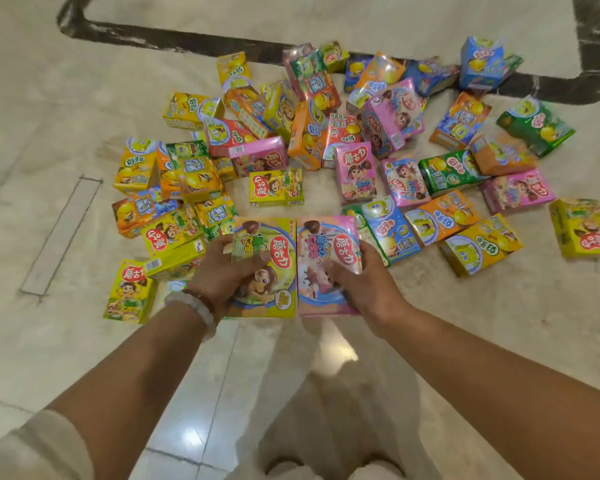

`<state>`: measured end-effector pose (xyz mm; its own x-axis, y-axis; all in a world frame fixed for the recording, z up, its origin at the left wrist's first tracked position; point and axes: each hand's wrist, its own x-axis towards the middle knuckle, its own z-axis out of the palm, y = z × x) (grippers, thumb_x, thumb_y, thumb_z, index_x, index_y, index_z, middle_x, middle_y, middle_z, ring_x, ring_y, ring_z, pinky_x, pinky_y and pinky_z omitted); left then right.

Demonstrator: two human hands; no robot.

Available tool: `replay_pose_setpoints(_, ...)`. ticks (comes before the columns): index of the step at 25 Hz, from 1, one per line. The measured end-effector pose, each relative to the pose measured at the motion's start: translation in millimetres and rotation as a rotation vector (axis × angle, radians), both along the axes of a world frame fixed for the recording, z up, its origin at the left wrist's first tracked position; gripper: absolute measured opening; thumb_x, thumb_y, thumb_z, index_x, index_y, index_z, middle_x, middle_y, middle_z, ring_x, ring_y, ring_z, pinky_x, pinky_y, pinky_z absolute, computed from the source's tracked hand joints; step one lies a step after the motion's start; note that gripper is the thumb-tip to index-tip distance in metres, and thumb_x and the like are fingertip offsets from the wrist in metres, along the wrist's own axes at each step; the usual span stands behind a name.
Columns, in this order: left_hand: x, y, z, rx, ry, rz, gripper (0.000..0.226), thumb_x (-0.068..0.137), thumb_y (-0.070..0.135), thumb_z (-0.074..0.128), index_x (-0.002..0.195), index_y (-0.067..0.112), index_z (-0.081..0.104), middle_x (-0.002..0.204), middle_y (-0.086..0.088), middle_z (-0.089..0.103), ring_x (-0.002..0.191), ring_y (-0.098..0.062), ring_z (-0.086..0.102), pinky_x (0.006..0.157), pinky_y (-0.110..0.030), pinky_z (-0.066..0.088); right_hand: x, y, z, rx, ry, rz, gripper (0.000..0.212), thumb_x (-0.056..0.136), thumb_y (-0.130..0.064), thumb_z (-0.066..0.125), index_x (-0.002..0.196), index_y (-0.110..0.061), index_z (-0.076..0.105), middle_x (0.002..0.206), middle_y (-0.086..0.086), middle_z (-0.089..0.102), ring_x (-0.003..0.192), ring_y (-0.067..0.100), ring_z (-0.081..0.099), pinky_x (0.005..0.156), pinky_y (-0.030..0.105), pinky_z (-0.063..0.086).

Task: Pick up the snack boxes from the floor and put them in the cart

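Note:
A yellow snack box [274, 244] is gripped by my left hand [219, 275], thumb over its front. Right beside it, edge to edge, my right hand [364, 282] grips a pink snack box [329, 244]. Both boxes are lifted a little above the floor, in the middle of the view. Behind them a heap of several snack boxes [326, 140] in yellow, orange, pink, green and blue lies scattered over the pale floor. The cart is out of view.
A dark inlaid band [174, 39] runs across the marble floor behind the heap. A rectangular floor hatch [61, 233] lies at the left. A lone yellow box [129, 292] lies by my left wrist, another [582, 232] at the far right.

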<state>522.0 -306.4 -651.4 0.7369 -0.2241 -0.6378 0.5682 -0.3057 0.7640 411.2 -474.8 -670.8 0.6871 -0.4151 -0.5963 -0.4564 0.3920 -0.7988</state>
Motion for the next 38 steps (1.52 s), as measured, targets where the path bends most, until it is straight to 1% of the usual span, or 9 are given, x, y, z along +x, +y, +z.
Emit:
replay_pose_setpoints(3,32.4,-15.7,150.8,-0.088,-0.092,-0.072,0.012,0.075,0.017,0.076,0.085,0.013,0.07,0.083,-0.009,0.073,0.07,-0.025,0.069,0.071,-0.049,0.056,30.7,-26.7,154.3,-0.044,-0.061,0.025,0.04,0.083,-0.006,0.069,0.119,-0.006,0.053,0.102,0.01,0.068,0.078,0.017,0.067,0.073,0.03,0.057)
replay_pose_setpoints(5,50.6,-24.9,261.1,-0.165,-0.177,-0.09,0.017,0.062,0.02,0.082,0.076,0.015,0.074,0.08,-0.008,0.074,0.071,-0.023,0.071,0.081,-0.049,0.054,44.4,-48.8,267.7,-0.059,-0.141,0.07,0.041,0.082,-0.003,0.069,0.118,-0.008,0.05,0.098,0.009,0.067,0.071,0.014,0.067,0.068,0.027,0.056)
replay_pose_setpoints(11,52.6,-61.4,599.8,-0.414,-0.407,-0.056,0.054,0.068,0.006,0.076,0.116,0.01,0.051,0.108,-0.019,0.067,0.083,-0.028,0.067,0.087,-0.052,0.052,44.2,-90.4,606.7,-0.16,-0.364,0.046,0.045,0.078,0.003,0.069,0.113,-0.012,0.045,0.089,0.01,0.066,0.074,0.023,0.067,0.058,0.033,0.058)
replay_pose_setpoints(16,23.8,-95.5,775.3,-0.533,-0.534,-0.232,0.06,0.07,0.012,0.078,0.123,0.003,0.051,0.101,-0.017,0.07,0.082,-0.029,0.07,0.077,-0.047,0.057,3.0,-107.9,781.3,-0.269,-0.505,-0.097,0.051,0.077,-0.003,0.072,0.119,-0.013,0.043,0.1,0.014,0.066,0.085,0.03,0.068,0.083,0.049,0.055)
replay_pose_setpoints(20,-9.4,-126.9,835.3,-0.644,-0.639,-0.385,0.013,0.085,0.004,0.06,0.099,0.004,0.062,0.074,-0.002,0.074,0.065,-0.014,0.07,0.056,-0.025,0.056,-46.8,-126.5,844.3,-0.388,-0.556,-0.228,0.056,0.078,-0.005,0.072,0.126,-0.01,0.044,0.109,0.016,0.067,0.093,0.033,0.069,0.085,0.052,0.055)
replay_pose_setpoints(25,-43.8,-158.1,842.3,-0.769,-0.535,-0.582,0.033,0.085,0.007,0.061,0.117,0.0,0.056,0.103,-0.018,0.068,0.074,-0.023,0.071,0.064,-0.038,0.059,-122.3,-122.5,867.8,-0.514,-0.559,-0.408,0.062,0.074,-0.009,0.075,0.128,-0.008,0.043,0.112,0.016,0.065,0.087,0.029,0.069,0.068,0.037,0.057)
replay_pose_setpoints(29,-87.0,-176.9,839.3,-0.871,-0.408,-0.87,0.03,0.079,0.01,0.063,0.108,0.004,0.061,0.092,-0.011,0.073,0.08,-0.025,0.071,0.066,-0.036,0.059,-196.1,-95.0,862.0,-0.576,-0.485,-0.677,0.056,0.08,-0.007,0.07,0.128,-0.008,0.04,0.108,0.015,0.064,0.086,0.028,0.069,0.072,0.04,0.058)
replay_pose_setpoints(32,-129.7,-189.4,836.2,-0.885,-0.35,-1.028,0.031,0.083,0.011,0.062,0.113,0.004,0.06,0.102,-0.015,0.07,0.086,-0.029,0.068,0.075,-0.041,0.057,-258.9,-56.9,850.6,-0.598,-0.415,-0.842,0.048,0.083,-0.007,0.068,0.122,-0.008,0.04,0.092,0.01,0.063,0.062,0.012,0.067,0.049,0.025,0.052)
replay_pose_setpoints(38,-293.1,-192.5,844.7,-0.893,-0.304,-1.406,0.054,0.068,0.032,0.08,0.112,0.007,0.061,0.106,-0.014,0.068,0.1,-0.033,0.064,0.093,-0.05,0.048,-416.9,51.5,856.6,-0.695,-0.278,-1.227,0.059,0.077,-0.015,0.074,0.126,-0.014,0.04,0.115,0.013,0.061,0.095,0.029,0.064,0.082,0.046,0.054)
